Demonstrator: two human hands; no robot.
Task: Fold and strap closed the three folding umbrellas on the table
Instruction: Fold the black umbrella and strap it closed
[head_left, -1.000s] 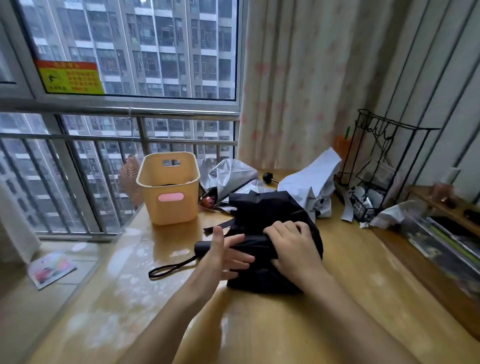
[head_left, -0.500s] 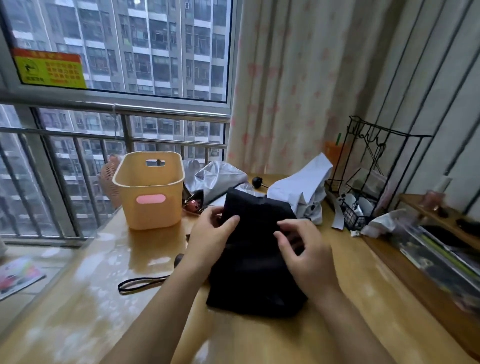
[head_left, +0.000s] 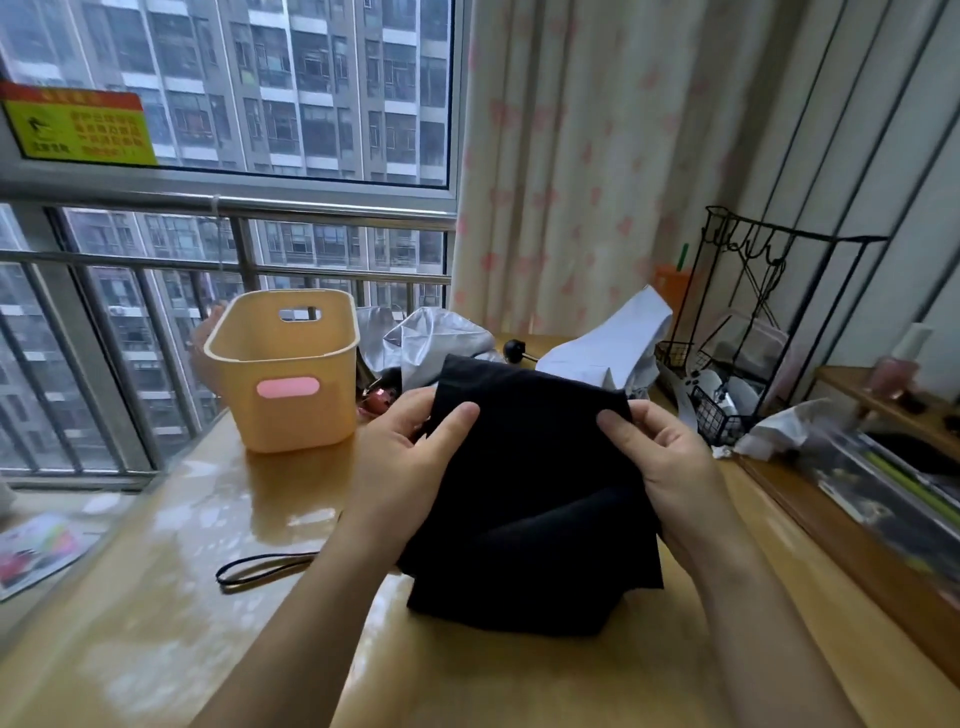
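Observation:
A black folding umbrella (head_left: 535, 499) is lifted above the wooden table (head_left: 218, 613), its canopy fabric spread flat between both hands. My left hand (head_left: 410, 467) pinches the fabric's upper left edge with the thumb on top. My right hand (head_left: 660, 457) pinches the upper right edge. The umbrella's black wrist loop (head_left: 260, 566) trails on the table to the left. Behind lie a silver umbrella (head_left: 436, 343) and a white umbrella (head_left: 613, 348), both loose and unfolded.
A yellow plastic basket (head_left: 285, 369) stands at the back left by the window railing. A black wire rack (head_left: 748, 332) and clutter fill the right side. A lower wooden shelf (head_left: 857, 530) runs along the right edge.
The black umbrella has been raised from lying on the table; both hands moved up to its top edge and now spread the canopy fabric apart.

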